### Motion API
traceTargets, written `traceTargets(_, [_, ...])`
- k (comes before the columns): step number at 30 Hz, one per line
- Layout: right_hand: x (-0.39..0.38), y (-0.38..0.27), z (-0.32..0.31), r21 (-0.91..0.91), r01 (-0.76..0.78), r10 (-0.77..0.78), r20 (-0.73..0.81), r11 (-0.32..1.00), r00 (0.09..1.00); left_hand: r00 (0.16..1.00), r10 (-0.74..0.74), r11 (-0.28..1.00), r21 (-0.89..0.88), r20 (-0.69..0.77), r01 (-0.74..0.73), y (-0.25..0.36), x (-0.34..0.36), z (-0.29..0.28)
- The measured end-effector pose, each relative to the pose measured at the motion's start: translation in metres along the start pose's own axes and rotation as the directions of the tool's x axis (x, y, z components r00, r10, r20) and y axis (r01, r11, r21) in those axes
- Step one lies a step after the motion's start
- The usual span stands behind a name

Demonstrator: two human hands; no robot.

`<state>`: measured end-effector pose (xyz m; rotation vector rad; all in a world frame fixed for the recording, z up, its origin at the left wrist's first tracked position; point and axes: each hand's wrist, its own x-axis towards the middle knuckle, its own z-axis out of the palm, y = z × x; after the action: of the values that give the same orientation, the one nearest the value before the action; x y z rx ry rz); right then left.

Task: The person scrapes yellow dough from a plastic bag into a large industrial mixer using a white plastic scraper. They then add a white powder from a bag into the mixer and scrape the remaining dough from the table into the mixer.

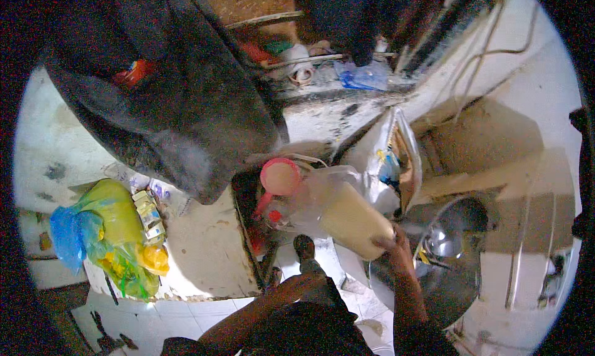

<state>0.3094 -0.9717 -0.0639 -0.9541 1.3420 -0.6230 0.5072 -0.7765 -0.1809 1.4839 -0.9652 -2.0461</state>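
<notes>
My right hand [396, 239] is closed on the lower right end of a pale beige, rounded block-like container [354, 221], which is tilted and blurred by motion. Clear plastic [317, 195] lies against its upper left. Near that stand a round pink-rimmed item with a handle [280, 176] and a clear bottle with a red cap [274, 216]. My left forearm reaches in from the lower edge. At its end my left hand [310, 283] is blurred below a dark shoe [304, 247], and its fingers cannot be made out.
To the right is a large dark round pan [455, 294] with a shiny metal bowl [445, 237]. An open silvery sack [406, 151] stands behind. On the left table [214, 257] are yellow-green and blue plastic bags [111, 219]. A dark cloth [186, 114] hangs at upper left.
</notes>
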Motion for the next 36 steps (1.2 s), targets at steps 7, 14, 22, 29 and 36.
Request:
traceTargets(7, [-0.200, 0.062, 0.031, 0.521, 0.021, -0.098, 0.120, 0.853, 0.988, 0.856, 0.517, 0.800, -0.366, 0.019, -0.475, 0.062, -0.065, 0.045])
traceTargets(14, [-0.334, 0.098, 0.092, 0.072, 0.376, -0.374, -0.037, 0.924, 0.927, 0.889, 0.404, 0.768, -0.607, 0.215, -0.203, 0.032, -0.144, 0.064])
traceTargets(22, [-0.448, 0.092, 0.044, -0.125, 0.684, -0.456, -0.828, 0.718, 0.327, 0.866, 0.330, 0.848, -0.521, 0.375, -0.097, 0.033, -0.197, 0.083])
traceTargets(29, [-0.484, 0.159, 0.046, -0.066, 0.681, -0.416, -0.833, 0.729, 0.364, 0.777, 0.151, 0.965, -0.261, 0.611, 0.017, 0.018, -0.213, 0.190])
traceTargets(36, [-0.567, 0.206, 0.036, -0.094, 0.566, -0.325, -0.889, 0.819, 0.323, 0.636, -0.039, 0.995, -0.030, 0.771, 0.097, -0.047, -0.240, 0.272])
